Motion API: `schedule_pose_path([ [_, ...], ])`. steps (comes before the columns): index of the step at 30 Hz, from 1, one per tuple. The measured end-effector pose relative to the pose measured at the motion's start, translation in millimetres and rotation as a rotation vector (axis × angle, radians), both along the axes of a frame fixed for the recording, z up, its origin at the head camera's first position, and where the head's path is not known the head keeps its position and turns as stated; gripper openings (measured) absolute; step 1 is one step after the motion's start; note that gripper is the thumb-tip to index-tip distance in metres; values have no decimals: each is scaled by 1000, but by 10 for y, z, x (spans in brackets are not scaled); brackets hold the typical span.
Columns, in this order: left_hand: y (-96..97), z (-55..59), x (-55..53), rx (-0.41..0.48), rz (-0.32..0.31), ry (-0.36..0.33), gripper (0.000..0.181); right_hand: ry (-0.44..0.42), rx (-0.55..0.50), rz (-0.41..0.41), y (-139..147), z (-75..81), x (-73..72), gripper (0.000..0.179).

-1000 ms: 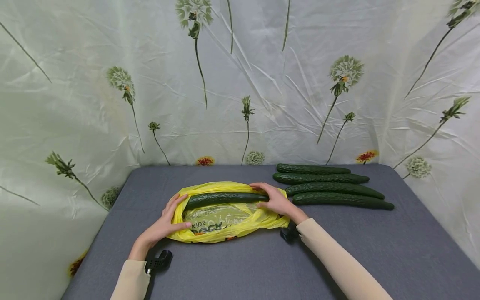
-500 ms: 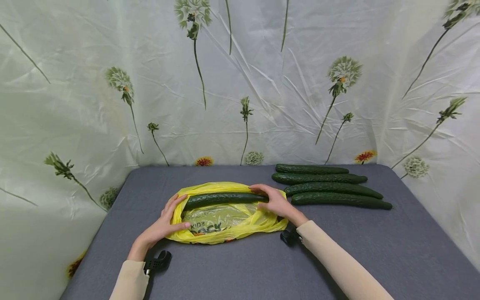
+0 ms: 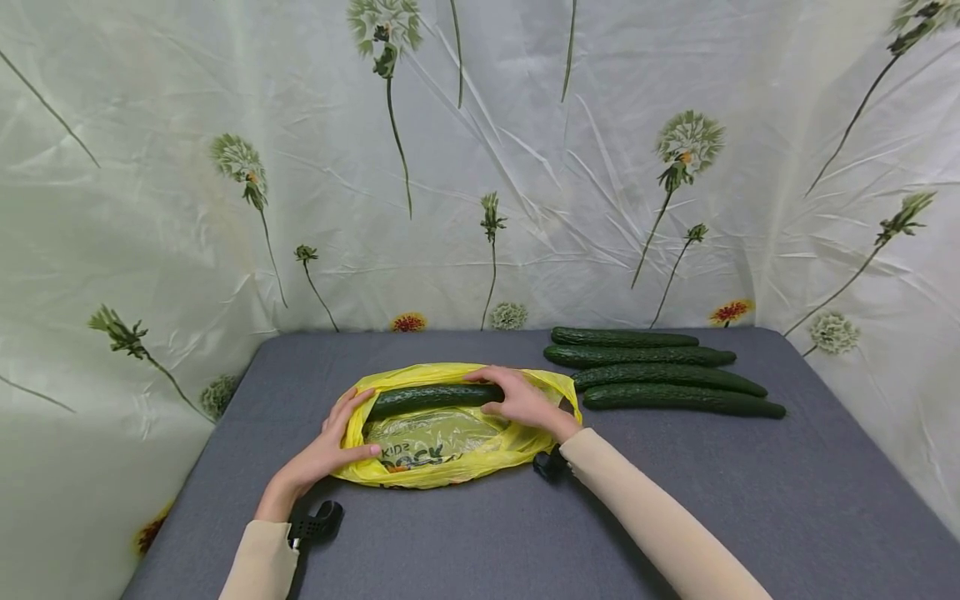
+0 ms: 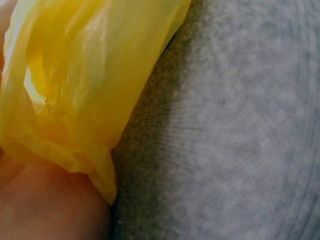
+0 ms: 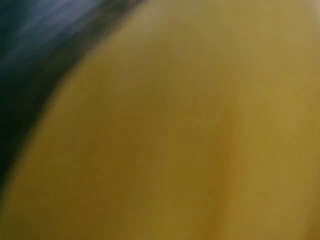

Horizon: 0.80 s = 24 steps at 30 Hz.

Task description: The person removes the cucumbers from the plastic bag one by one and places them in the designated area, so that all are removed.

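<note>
A yellow plastic bag [image 3: 450, 475] with dark print lies on the table, its mouth spread wide. Inside the mouth, along the far side, a dark green cucumber [image 3: 435, 398] stretches sideways. My left hand [image 3: 330, 446] holds the left rim of the bag, thumb at the front and fingers at the back; the yellow plastic [image 4: 95, 85] fills the left wrist view beside it. Over the right part of the cucumber, my right hand [image 3: 525, 404] grips it between thumb and fingers. That hand covers the cucumber there. Blurred yellow plastic [image 5: 175, 125] takes up most of the right wrist view.
Several more cucumbers [image 3: 682, 400] lie side by side at the back right, close to the bag's right edge. A grey cloth [image 3: 465, 542] covers the table. Behind it hangs a pale curtain [image 3: 450, 250] with a dandelion pattern.
My right hand has moved left along the cucumber, uncovering the bag's right rim. The left hand and the other cucumbers have stayed in place.
</note>
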<state>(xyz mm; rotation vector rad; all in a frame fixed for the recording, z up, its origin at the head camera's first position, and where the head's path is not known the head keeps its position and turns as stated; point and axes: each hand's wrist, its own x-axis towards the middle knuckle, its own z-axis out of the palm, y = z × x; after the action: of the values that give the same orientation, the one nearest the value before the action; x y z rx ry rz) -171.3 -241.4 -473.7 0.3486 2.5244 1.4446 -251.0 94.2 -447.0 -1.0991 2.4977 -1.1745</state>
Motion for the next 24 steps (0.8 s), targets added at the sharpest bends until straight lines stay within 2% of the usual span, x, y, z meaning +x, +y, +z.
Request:
schedule_pose_path([
  [5,4,-8,-6,9,-3,-4,84,-10,34,8,-129,-12,-20,48],
  [16,-2,-12,-6,9,-8,-4,84,101,126,35,-286,-36,-52,50],
  [24,5,-16,-5,7,-2,-6,84,175,209,17,-320,-37,-37,50],
])
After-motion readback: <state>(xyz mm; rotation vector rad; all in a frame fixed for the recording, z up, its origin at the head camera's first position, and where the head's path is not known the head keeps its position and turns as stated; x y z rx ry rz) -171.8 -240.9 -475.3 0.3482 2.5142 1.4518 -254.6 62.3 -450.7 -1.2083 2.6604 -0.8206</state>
